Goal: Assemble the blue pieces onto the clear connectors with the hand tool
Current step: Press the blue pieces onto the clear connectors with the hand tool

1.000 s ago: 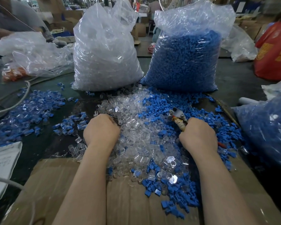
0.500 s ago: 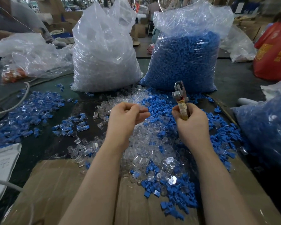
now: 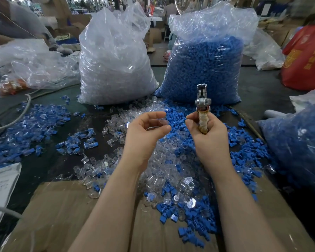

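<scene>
A mixed heap of clear connectors [image 3: 158, 166] and loose blue pieces [image 3: 242, 155] covers the table in front of me. My left hand [image 3: 145, 131] is raised above the heap and pinches a clear connector [image 3: 161, 121] between thumb and fingers. My right hand [image 3: 205, 131] grips the hand tool [image 3: 202, 104] by its tape-wrapped handle, metal head pointing up. Thumb and forefinger of that hand are pinched together at the left; whether they hold a blue piece is hard to tell. Several assembled blue-and-clear parts [image 3: 25, 128] lie spread at the left.
Two big plastic bags stand at the back: one of clear connectors [image 3: 115, 60], one of blue pieces [image 3: 205, 68]. Another bag of blue parts [image 3: 298, 142] sits at the right. Cardboard [image 3: 58, 215] covers the near table edge. A grey cable [image 3: 16, 115] and paper [image 3: 2, 186] lie left.
Both hands came up from the heap. The left now holds a clear connector and the right has swung the tool upright. The hands have drawn closer together.
</scene>
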`<state>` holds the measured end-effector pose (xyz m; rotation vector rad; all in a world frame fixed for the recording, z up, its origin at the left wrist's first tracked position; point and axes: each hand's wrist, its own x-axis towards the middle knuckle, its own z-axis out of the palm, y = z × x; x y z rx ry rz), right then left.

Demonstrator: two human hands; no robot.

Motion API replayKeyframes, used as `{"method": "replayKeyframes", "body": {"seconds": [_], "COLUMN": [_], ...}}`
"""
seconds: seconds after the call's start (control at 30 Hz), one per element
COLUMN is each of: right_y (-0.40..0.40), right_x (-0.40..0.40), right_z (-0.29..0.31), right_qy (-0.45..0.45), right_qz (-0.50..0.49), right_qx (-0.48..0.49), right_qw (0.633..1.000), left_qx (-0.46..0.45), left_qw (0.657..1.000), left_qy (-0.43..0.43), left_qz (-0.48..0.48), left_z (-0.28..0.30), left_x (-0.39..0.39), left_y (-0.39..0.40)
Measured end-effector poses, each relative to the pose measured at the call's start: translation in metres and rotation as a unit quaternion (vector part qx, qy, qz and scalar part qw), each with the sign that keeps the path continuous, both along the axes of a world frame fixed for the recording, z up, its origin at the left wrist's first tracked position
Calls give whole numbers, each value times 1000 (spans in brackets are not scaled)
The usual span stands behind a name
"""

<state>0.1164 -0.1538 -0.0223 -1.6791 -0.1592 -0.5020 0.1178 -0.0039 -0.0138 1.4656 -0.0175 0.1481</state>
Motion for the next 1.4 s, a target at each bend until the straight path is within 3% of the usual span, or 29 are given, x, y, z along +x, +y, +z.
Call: {"method": "replayKeyframes", "body": {"seconds": [0.23, 0.77, 1.4], "right_y": [2, 6, 7], "right_x": [-3, -2, -1], "right_z": [3, 1, -4], "right_qy": [-13, -26, 1], "right_qz": [31, 44, 13], "right_qx": [3, -19, -62], "right_qw": [999, 999, 998], "left_qx": [64, 21, 2], "left_qw": [997, 998, 999], "left_qy": [-46, -36, -44], "left_qz": [-6, -44, -24], "left_z": [2, 5, 6], "left_x": [-2, -4, -4], "left_y": [-3, -3, -4]}}
